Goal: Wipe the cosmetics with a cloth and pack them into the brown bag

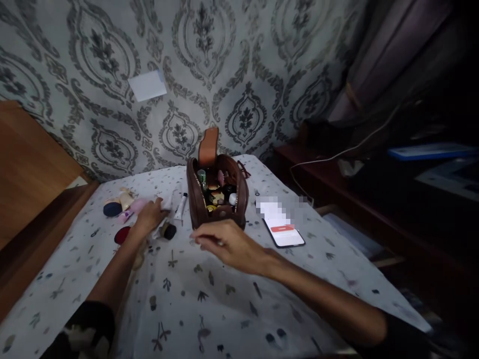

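A brown toiletry bag stands unzipped on the table with its tan strap up. Inside are several small bottles and containers, among them a green-capped bottle and a white cap. My right hand is just in front of the bag, thumb and fingers pinched together; what they hold, if anything, is too small to make out. On the left, my left hand reaches among loose cosmetics with its fingers stretched out. Close to it are a black-lidded jar, a pink item and a white tube.
A lit phone lies right of the bag. Farther left are a dark blue round item and a red round item. A patterned cloth covers the table. Wooden furniture borders the left; a white cable hangs at right.
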Demonstrator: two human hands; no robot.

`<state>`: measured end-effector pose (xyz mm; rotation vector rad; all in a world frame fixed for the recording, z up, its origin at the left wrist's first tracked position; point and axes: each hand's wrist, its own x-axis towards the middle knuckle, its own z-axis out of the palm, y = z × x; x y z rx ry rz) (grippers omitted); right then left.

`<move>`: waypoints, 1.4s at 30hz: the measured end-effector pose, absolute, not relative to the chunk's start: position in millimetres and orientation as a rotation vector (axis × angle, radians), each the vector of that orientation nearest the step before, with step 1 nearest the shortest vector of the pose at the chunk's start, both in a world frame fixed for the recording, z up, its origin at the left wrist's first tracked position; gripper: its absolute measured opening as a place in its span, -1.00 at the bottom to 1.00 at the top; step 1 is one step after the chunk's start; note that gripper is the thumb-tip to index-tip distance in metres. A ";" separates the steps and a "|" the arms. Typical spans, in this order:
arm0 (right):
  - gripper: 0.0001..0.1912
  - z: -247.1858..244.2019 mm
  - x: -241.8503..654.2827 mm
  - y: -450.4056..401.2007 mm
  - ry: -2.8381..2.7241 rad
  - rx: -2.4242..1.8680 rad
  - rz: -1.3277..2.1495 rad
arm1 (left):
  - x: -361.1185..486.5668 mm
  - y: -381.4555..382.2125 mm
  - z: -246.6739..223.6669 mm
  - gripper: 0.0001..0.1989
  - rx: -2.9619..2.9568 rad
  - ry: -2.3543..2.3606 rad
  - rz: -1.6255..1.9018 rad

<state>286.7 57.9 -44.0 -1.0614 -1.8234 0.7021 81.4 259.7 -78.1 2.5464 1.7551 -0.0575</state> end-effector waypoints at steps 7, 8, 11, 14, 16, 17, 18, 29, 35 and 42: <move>-0.82 -96.9 242.8 73.0 -1.306 -1.051 1.398 | 74.4 283.3 -89.5 -0.43 2.412 1.773 0.074; -0.80 -102.0 239.1 75.8 -1.223 -1.021 1.457 | 72.0 281.8 -86.3 -0.42 2.402 1.786 0.137; -0.66 -112.6 231.6 80.0 -1.090 -0.946 1.519 | 64.2 270.1 -71.6 -0.35 2.382 1.808 0.409; -0.48 -118.3 225.9 79.4 -1.051 -0.863 1.511 | 61.4 242.8 -57.0 -0.30 2.249 1.589 0.922; -0.36 -120.7 221.4 78.0 -1.022 -0.815 1.497 | 66.4 215.4 -52.9 -0.33 2.091 1.309 1.100; -0.32 -121.9 219.0 77.2 -1.014 -0.792 1.491 | 70.9 200.4 -53.1 -0.35 2.009 1.180 1.087; -0.29 -123.2 216.7 76.4 -1.010 -0.770 1.487 | 76.2 185.7 -54.5 -0.37 1.945 1.106 1.072; -0.25 -133.5 214.0 57.3 -1.237 -0.844 1.586 | 80.3 155.7 -72.5 -0.63 1.685 1.247 1.030; -0.24 -126.9 213.8 55.4 -1.289 -0.825 1.661 | 69.8 161.1 -80.3 -0.58 1.245 1.190 1.059; -0.27 -127.1 211.9 56.3 -1.195 -0.840 1.655 | 81.8 146.8 -88.8 -0.54 1.599 1.254 1.217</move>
